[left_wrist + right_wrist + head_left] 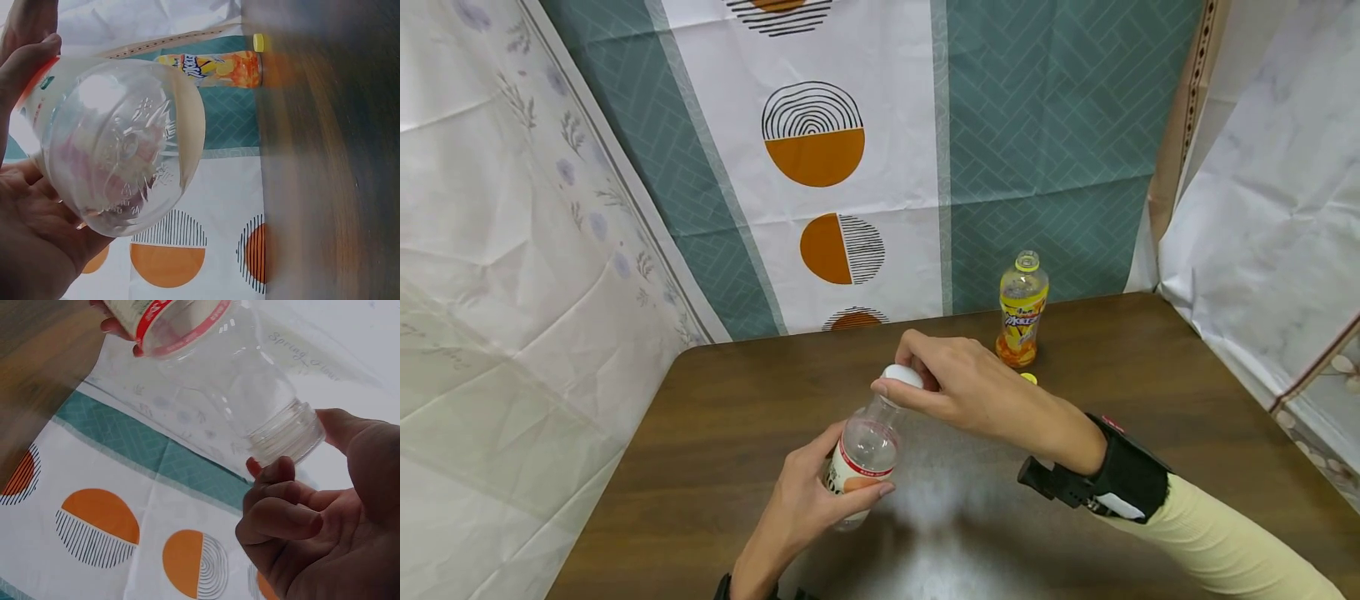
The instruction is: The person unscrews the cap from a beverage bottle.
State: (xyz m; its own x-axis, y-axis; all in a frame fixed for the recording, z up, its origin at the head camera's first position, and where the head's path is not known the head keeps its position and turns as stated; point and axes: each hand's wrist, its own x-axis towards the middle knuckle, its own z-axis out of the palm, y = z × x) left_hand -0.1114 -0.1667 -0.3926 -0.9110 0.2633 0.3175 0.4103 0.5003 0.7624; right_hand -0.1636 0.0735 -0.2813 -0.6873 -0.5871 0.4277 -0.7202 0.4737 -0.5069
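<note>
A clear plastic bottle (pixel 868 446) with a cream, red-edged label is held tilted above the table. My left hand (pixel 805 492) grips it around the label, fingers on one side and thumb on the other. At its top, my right hand (pixel 977 383) pinches the white cap (pixel 904 376) between thumb and fingers. In the right wrist view the threaded bottle neck (pixel 287 434) lies between the right thumb and fingertips. The left wrist view shows the bottle's base (pixel 125 150), see-through, with a pale band along one side.
An uncapped bottle (pixel 1022 312) with a yellow label and some orange contents stands at the table's back right. A yellow cap (pixel 1028 378) lies near it, partly behind my right arm. Patterned cloth (pixel 865 167) hangs behind the brown wooden table (pixel 700 467), with white sheets at both sides.
</note>
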